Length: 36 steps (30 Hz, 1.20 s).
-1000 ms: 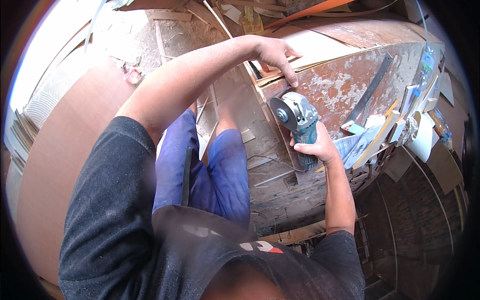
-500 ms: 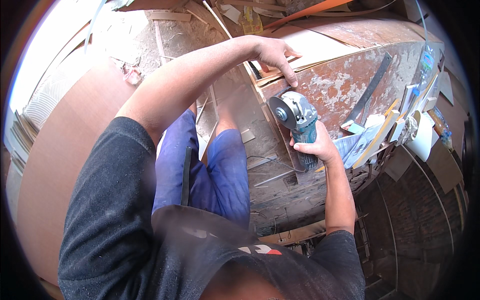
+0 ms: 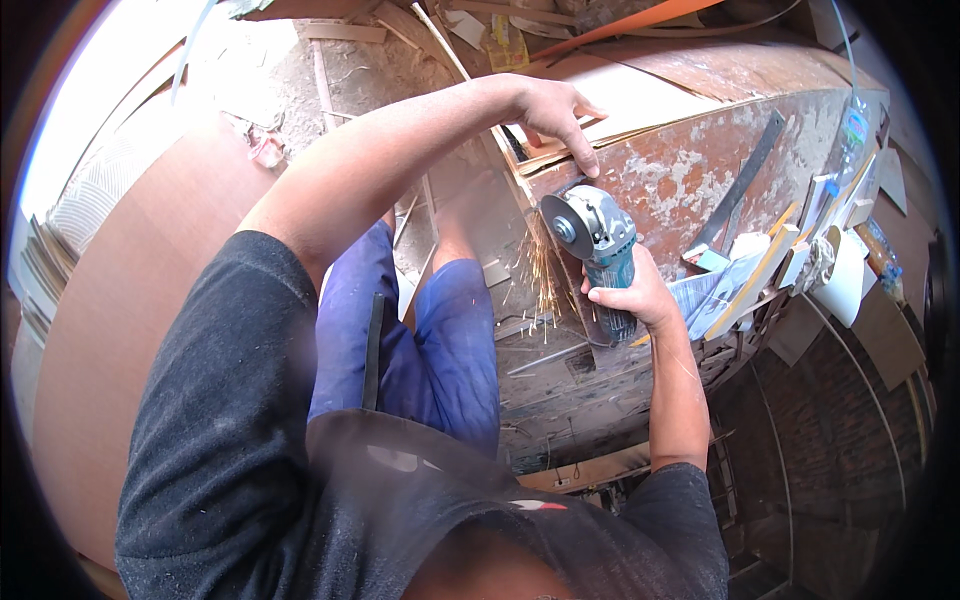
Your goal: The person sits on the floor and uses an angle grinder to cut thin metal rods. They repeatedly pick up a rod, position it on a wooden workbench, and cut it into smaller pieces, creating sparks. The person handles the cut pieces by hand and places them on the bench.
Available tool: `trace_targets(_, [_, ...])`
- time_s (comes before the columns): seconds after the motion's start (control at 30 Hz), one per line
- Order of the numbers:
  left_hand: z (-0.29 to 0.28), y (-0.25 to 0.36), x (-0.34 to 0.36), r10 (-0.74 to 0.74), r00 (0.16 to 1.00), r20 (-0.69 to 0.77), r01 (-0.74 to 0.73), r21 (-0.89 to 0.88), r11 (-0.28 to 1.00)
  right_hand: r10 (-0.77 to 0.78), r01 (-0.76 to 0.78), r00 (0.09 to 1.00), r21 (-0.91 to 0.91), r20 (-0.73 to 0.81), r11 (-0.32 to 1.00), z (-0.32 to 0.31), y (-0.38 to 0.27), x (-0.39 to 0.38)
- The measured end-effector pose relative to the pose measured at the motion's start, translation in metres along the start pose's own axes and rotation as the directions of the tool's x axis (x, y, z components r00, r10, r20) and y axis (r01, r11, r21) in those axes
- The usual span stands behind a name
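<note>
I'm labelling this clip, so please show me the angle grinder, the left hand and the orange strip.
Angle grinder (image 3: 609,267): head view, on its teal body.
Left hand (image 3: 551,108): head view, on the back of the hand.
Orange strip (image 3: 640,25): head view, partway along its length.

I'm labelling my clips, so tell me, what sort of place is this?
Probably a woodworking shop: a large brown panel stands at the left, the worn workbench has patchy paint, and the right hand grips an angle grinder.

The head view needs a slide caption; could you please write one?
Sparks fly from an angle grinder in the right hand, the left hand near its disc.
</note>
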<state>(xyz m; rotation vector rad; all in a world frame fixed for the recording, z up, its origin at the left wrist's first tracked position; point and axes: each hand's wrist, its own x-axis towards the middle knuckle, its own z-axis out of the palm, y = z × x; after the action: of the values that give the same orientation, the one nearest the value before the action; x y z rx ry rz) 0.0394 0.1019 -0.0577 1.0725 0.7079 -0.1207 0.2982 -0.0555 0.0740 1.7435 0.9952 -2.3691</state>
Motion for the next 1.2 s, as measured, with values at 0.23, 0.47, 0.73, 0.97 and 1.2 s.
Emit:
trace_targets(0.23, [0.000,-0.005,0.006,0.008,1.000,0.011,-0.008,-0.010,1.000,-0.001,0.001,1.000,0.013,-0.006,1.000,0.001,0.000,0.000])
trace_targets(0.47, [0.001,-0.002,0.003,-0.001,1.000,-0.001,0.001,0.014,1.000,-0.025,0.025,0.998,-0.001,-0.053,1.000,0.006,0.000,-0.001])
trace_targets(0.73, [-0.001,-0.003,0.004,-0.013,1.000,0.028,0.013,-0.020,1.000,-0.051,0.050,0.994,-0.017,-0.092,0.999,0.011,-0.002,-0.003])
trace_targets(0.97, [-0.002,-0.002,0.004,-0.038,0.998,0.040,0.039,-0.031,0.999,-0.039,0.041,0.996,0.013,-0.085,0.999,0.011,-0.001,-0.003])
trace_targets(1.2, [-0.001,0.000,-0.001,-0.040,0.999,0.018,0.040,-0.019,0.999,-0.050,0.053,0.996,0.038,-0.074,0.998,0.010,0.002,-0.003])
